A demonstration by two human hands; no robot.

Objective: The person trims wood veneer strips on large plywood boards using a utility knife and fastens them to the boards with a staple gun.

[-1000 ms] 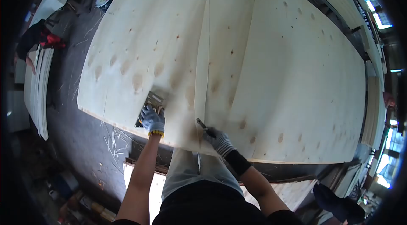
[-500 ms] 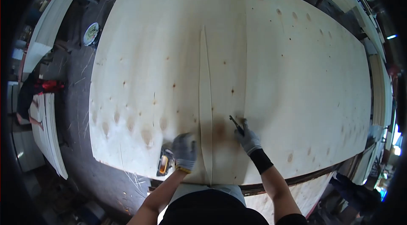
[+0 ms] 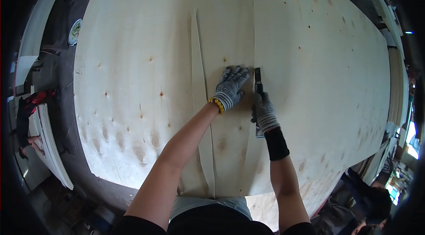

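Note:
Gloved in grey with a yellow cuff, my left hand [image 3: 230, 86] lies flat on the pale wood veneer sheet [image 3: 172, 27], fingers spread, just left of a straight seam. My right hand [image 3: 265, 113], in a grey glove and black wristband, is closed around a long, narrow black hand tool [image 3: 258, 75]. The tool's front end points away from me along the seam, and its rear end shows below my palm. Its exact kind cannot be made out. Left of my hands, a long tapering veneer strip [image 3: 204, 115] lies along the sheet, partly under my left forearm.
Another person [image 3: 33, 120] stands at the far left by stacked boards [image 3: 53, 151]. A second person [image 3: 367, 195] is at the lower right. A round dish [image 3: 74, 32] sits beyond the sheet's left edge. More long boards [image 3: 396, 89] line the right side.
My left hand has moved forward and right, from beside a yellow-and-black object no longer visible, to flat on the veneer. My right hand has moved forward, bringing the tool onto the seam. The view has shifted.

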